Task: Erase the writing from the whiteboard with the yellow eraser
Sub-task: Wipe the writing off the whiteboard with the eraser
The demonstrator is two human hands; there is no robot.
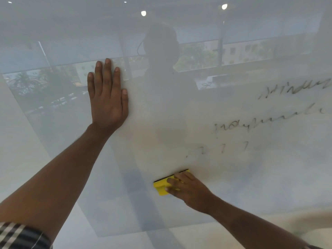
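A glossy whiteboard (pixel 251 177) fills the view. My right hand (pixel 188 191) grips the yellow eraser (pixel 160 187) and presses its black felt edge against the board, low and centre. Faint dark handwriting (pixel 251 126) runs in three slanted lines up and to the right of the eraser, with a few small leftover marks (pixel 222 150) just above it. My left hand (pixel 107 97) lies flat on the board with fingers spread, up and to the left, holding nothing.
The board's surface mirrors a room with ceiling lights (pixel 143 13), windows and a person's outline (pixel 161 51). A smudged grey haze covers the board to the right of the eraser.
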